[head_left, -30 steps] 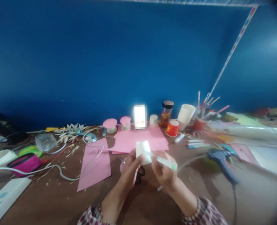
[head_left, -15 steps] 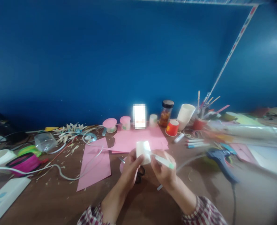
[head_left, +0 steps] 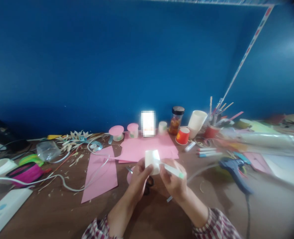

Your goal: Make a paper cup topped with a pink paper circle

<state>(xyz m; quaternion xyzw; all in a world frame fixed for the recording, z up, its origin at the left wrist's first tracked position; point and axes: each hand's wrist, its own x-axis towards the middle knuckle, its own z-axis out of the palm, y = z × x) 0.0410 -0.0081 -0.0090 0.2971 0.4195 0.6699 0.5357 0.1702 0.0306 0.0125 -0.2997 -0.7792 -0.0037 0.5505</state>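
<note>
On the brown wooden desk (head_left: 69,212) before you lie a stack of flat pink paper sheets (head_left: 147,147) and a single pink paper sheet (head_left: 102,176). Behind, two small white cups (head_left: 116,137) already carry round pink paper discs (head_left: 116,129). Your left hand (head_left: 139,176) grips a small white cup-shaped piece (head_left: 151,157) in front of the stack; no disc shows on it, so it seems less far along than those two. Your right hand (head_left: 173,179) pinches a slim white pen with a green end (head_left: 173,171), its other end close to the piece; you cannot tell whether they touch. Compared with a second ago, the pen's green end sits slightly farther left; little else differs.
</note>
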